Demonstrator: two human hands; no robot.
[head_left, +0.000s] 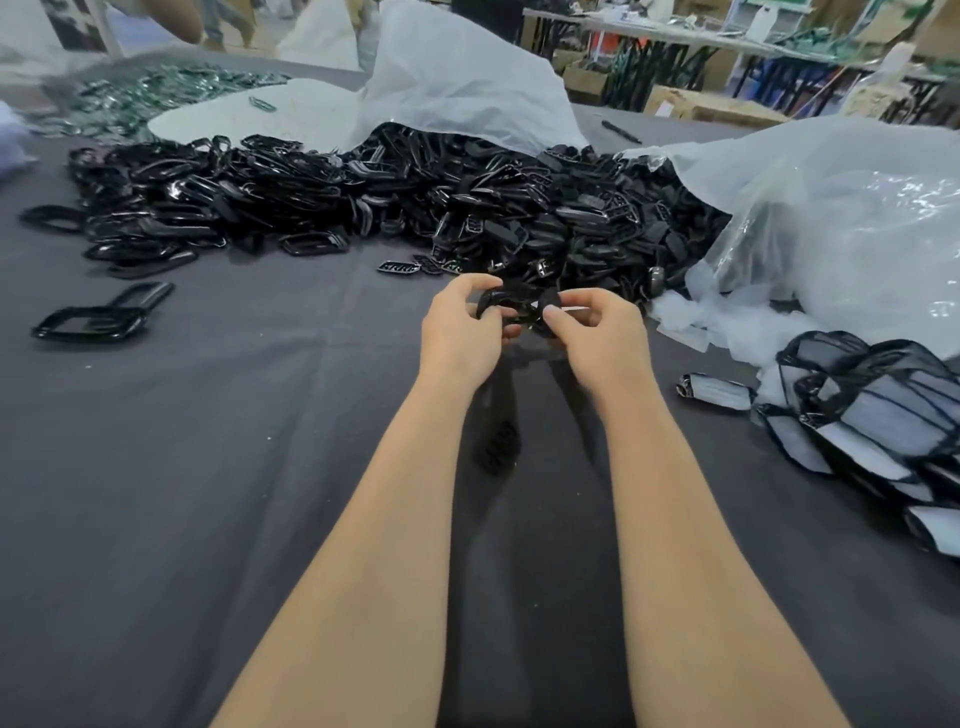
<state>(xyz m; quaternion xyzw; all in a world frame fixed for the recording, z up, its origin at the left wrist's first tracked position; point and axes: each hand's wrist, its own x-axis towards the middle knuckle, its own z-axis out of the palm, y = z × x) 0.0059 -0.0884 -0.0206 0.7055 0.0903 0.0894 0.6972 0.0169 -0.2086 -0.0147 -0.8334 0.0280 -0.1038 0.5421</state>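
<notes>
A small glossy black plastic part (511, 307) is held above the table between both hands. My left hand (462, 332) grips its left end with curled fingers. My right hand (592, 332) pinches its right end between thumb and fingers. Much of the part is hidden by my fingers. Just beyond the hands a large heap of similar black plastic parts (415, 202) spreads across the table.
The table has a dark grey cloth (208, 467). Two black frames (98, 319) lie apart at the left. Parts wrapped in white film (872, 415) are piled at the right. Big clear plastic bags (831, 218) stand behind the heap. A black part (498, 444) lies between my forearms.
</notes>
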